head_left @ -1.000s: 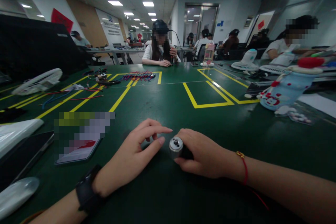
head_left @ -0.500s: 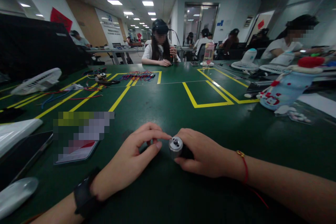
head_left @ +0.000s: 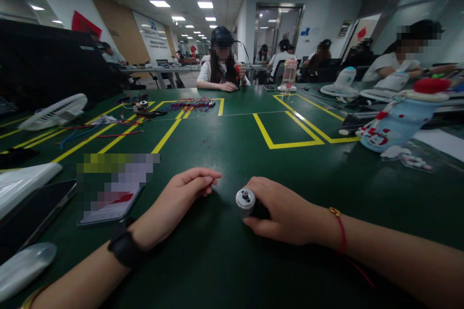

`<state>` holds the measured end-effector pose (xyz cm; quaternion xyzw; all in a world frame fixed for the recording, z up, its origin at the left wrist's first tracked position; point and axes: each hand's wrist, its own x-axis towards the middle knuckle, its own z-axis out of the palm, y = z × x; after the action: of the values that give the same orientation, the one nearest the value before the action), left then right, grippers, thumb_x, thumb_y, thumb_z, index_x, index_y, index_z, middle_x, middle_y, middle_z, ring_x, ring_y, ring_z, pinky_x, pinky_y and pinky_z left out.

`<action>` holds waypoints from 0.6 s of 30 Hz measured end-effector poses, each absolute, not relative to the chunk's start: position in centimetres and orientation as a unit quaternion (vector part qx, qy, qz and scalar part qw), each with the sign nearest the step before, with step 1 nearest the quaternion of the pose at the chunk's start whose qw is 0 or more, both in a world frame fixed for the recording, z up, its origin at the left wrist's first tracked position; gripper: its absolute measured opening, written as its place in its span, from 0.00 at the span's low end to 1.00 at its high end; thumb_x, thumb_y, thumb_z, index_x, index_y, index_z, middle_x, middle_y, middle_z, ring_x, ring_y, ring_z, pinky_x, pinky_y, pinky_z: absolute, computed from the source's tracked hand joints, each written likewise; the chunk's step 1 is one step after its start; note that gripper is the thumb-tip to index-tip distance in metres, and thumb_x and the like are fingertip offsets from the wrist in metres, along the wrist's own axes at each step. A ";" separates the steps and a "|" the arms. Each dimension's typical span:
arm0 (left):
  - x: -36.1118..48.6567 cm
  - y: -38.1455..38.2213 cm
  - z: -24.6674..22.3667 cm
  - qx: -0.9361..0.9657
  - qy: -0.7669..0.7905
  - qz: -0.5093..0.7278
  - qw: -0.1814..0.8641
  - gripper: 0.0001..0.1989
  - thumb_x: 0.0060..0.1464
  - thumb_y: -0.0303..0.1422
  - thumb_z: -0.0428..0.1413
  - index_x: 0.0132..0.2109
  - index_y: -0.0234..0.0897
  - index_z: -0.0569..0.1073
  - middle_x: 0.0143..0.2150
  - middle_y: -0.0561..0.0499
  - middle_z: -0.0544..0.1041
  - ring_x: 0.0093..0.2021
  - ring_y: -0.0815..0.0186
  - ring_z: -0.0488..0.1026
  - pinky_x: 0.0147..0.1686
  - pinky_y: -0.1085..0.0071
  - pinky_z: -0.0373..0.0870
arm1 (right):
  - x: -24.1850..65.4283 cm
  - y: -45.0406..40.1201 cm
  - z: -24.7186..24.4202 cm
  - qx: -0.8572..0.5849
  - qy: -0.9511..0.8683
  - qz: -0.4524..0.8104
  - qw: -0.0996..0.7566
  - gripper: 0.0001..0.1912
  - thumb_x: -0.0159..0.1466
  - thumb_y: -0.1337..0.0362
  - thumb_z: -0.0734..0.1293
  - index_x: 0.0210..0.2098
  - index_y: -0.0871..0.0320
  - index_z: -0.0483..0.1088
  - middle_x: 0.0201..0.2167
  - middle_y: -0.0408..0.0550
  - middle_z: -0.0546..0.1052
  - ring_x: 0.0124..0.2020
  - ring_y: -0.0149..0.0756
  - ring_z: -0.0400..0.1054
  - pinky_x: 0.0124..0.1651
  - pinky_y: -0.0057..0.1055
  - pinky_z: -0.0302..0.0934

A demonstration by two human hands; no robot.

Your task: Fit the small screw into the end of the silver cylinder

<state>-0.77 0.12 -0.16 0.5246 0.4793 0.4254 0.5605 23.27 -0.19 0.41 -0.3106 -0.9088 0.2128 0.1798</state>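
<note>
My right hand (head_left: 281,207) is wrapped around a small silver motor (head_left: 245,203), a metal cylinder that stands upright over the green table (head_left: 213,260). Its round top, with a short central shaft and dark holes, faces up. Lower down, my fingers hide part of it. Left of the motor and apart from it, my left hand (head_left: 186,193) hovers with its fingers curled and the thumb pressed to them. Whether something small is pinched there I cannot tell.
On the left lie a phone (head_left: 116,203), a dark tablet-like slab (head_left: 34,219), a mouse (head_left: 25,268) and a white fan (head_left: 54,113). Wires (head_left: 190,105) are bundled further back. A blue bottle (head_left: 398,118) stands at the right. Across the table sits a person (head_left: 221,70).
My left hand has drawn back left from the motor's top, where its index finger was touching, and its fingers have closed. My right hand keeps its hold on the motor.
</note>
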 end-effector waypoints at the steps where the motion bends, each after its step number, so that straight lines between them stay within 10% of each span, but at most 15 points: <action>1: -0.8 0.1 -0.1 0.510 0.471 0.437 0.572 0.07 0.55 0.30 0.57 0.41 0.37 0.79 0.32 0.53 0.73 0.32 0.69 0.67 0.34 0.73 0.63 | 23.3 -0.2 0.4 -0.312 -0.908 0.213 0.179 0.13 0.58 0.64 0.68 0.42 0.59 0.65 0.38 0.49 0.70 0.37 0.38 0.61 0.41 0.34 0.58; 18: 0.8 -1.3 2.2 0.738 0.451 0.315 0.390 0.09 0.61 0.36 0.54 0.45 0.44 0.77 0.45 0.51 0.75 0.45 0.61 0.71 0.46 0.64 0.66 | 23.0 -0.2 0.5 -0.310 -0.909 0.214 0.181 0.11 0.59 0.65 0.67 0.41 0.60 0.65 0.37 0.49 0.69 0.35 0.36 0.60 0.39 0.34 0.57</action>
<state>0.76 -1.34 2.20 0.7383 0.4513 0.3153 0.3898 23.03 -0.25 0.51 -0.3102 -0.9086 0.2136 0.1808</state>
